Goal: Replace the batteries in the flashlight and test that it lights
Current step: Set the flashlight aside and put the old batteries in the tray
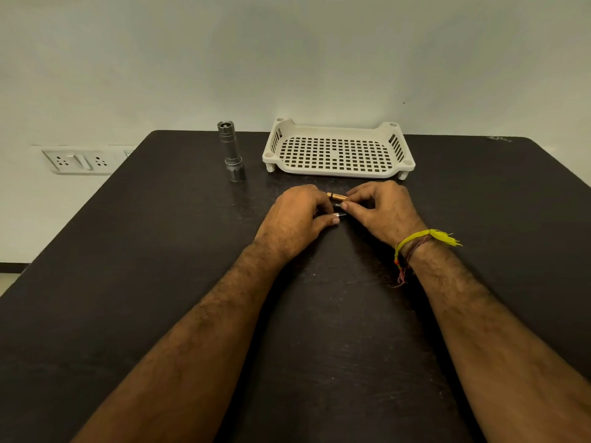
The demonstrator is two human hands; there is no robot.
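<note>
Pinching small batteries (pixel 337 197) between curled fingers, left hand (pixel 295 219) and right hand (pixel 383 212).

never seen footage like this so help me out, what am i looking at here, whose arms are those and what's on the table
There is no machine here. The single picture comes from a camera worn on a person's head, looking down at their own two bare arms. The left hand and right hand meet over a dark table, each with a grip on small batteries; one shows copper, but how many there are is hard to tell. Further back a grey flashlight stands upright with its cap off, beside a white slotted tray. A wall socket sits at left.
</note>
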